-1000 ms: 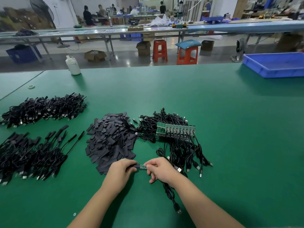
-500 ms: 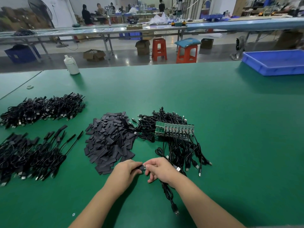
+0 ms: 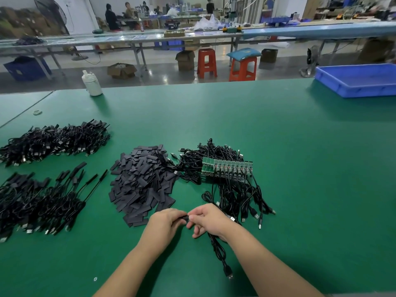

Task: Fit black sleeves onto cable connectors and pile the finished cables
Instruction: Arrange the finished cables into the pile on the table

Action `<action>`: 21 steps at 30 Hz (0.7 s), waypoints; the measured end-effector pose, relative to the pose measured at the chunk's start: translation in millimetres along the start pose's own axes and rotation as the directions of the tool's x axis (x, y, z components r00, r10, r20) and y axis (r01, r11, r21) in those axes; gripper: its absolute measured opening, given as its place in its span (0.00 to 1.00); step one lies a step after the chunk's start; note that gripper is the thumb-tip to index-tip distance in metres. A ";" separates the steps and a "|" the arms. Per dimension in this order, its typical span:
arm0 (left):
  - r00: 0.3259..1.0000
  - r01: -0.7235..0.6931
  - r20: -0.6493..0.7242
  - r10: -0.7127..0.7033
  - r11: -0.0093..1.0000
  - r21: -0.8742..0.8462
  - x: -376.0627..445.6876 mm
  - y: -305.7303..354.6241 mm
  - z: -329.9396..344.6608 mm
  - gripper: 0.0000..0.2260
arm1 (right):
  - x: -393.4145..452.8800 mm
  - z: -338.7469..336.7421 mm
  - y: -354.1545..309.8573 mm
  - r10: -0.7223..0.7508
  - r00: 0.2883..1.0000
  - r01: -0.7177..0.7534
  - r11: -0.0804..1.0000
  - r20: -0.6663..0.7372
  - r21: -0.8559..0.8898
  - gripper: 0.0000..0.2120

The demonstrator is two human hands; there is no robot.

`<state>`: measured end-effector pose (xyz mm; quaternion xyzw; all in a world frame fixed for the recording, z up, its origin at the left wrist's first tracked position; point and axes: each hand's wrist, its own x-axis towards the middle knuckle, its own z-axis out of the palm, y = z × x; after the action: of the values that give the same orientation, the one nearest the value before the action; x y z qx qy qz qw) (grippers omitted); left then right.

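Now two hands: left [image 3: 166, 224], right [image 3: 209, 220] each pinching, apparently, one sleeve [image 3: 186, 218]; three cable piles.

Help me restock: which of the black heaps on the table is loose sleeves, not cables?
The pile of flat sleeves just beyond the left hand: short flat dark-grey strips, no wires or plugs. The other heaps are coiled cables.

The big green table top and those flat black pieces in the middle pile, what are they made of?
The green table top looks like a smooth rubbery or vinyl mat: one even colour with a soft, dull shine. The flat black pieces look like thin matte plastic or rubber sleeving, perhaps heat-shrink: flat, dull dark grey strips that hardly gleam. The picture alone cannot settle either one for certain.
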<state>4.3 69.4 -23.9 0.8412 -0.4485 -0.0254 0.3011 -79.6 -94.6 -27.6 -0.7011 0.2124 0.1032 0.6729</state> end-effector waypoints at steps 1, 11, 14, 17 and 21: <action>1.000 -0.004 0.020 0.004 1.000 0.006 0.5 0.3 0.9 0.08 | -0.2 0.4 -0.1 -0.003 1.000 0.003 1.000 0.003 -0.006 0.09; 0.989 0.050 0.132 -0.065 0.993 0.110 9.5 -0.9 12.1 0.11 | -9.1 -0.7 -5.2 0.010 0.998 -0.008 0.999 0.061 -0.032 0.16; 0.988 0.049 0.139 -0.065 0.992 0.117 9.9 -1.6 14.8 0.11 | -9.8 -0.7 -5.9 0.011 0.998 -0.008 0.999 0.065 -0.046 0.18; 0.986 0.051 0.149 -0.072 0.989 0.139 11.0 -2.4 16.4 0.12 | -7.9 -0.4 -5.2 0.011 0.998 -0.007 0.998 0.056 -0.063 0.18; 0.985 0.040 0.156 -0.069 0.983 0.181 10.7 -1.0 18.9 0.11 | -6.8 0.1 -3.0 0.011 0.999 -0.007 0.997 0.051 -0.079 0.19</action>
<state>5.6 52.5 -37.4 0.8718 -0.4486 -0.0615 0.1870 -84.3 -93.4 -22.0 -0.7231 0.1940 0.1325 0.6496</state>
